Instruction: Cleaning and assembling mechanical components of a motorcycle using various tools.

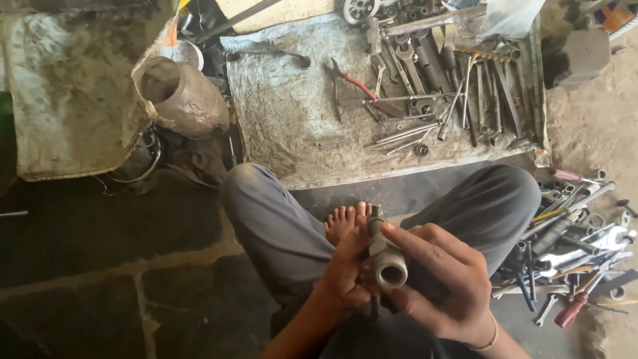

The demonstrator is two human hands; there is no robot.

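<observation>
Both hands grip a short grey metal tube (387, 260) above the person's crossed legs, its open round end facing up toward the camera. The left hand (343, 276) wraps it from one side and the right hand (440, 279) closes over it with fingers curled. Ahead, a dirty sheet (286, 119) carries wrenches (425, 66) at its far right corner and red-handled pliers (352, 83) mid-sheet.

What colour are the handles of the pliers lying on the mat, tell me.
Red. The pliers lie on the grey mat; the head view shows them best.
</observation>
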